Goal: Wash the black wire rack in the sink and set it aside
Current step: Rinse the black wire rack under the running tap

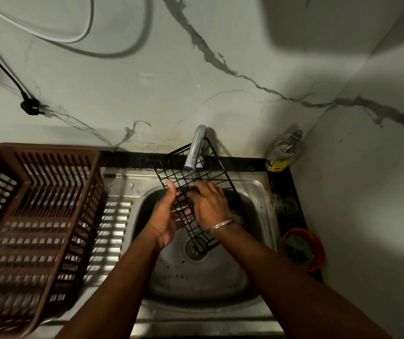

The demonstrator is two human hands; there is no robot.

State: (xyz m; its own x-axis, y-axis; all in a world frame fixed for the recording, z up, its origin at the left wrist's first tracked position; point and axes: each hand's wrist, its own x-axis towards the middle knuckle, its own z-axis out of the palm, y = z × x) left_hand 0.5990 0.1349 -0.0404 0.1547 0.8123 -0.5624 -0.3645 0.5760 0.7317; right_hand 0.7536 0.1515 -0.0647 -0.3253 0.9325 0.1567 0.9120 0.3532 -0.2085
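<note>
The rack (183, 177) is thin metal wire with a black coating, wet and faintly shiny. The sink (257, 189) is stainless steel, dull and brushed, its basin flecked with dark specks and its draining board ribbed. The tap (194, 148) is matt grey metal. The basket (56, 155) is brown slatted plastic with a low sheen. The wall (147, 81) is smooth, glossy, marble-look tile with grey veins. The desk (284, 192) edge looks like black stone. The bangle (221, 225) is bright polished metal. The bottle (285, 148) is clear plastic.

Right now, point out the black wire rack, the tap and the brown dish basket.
black wire rack (169, 171), head view, upper grid by the tap
tap (196, 148), head view, mid spout
brown dish basket (49, 148), head view, far rim
</note>
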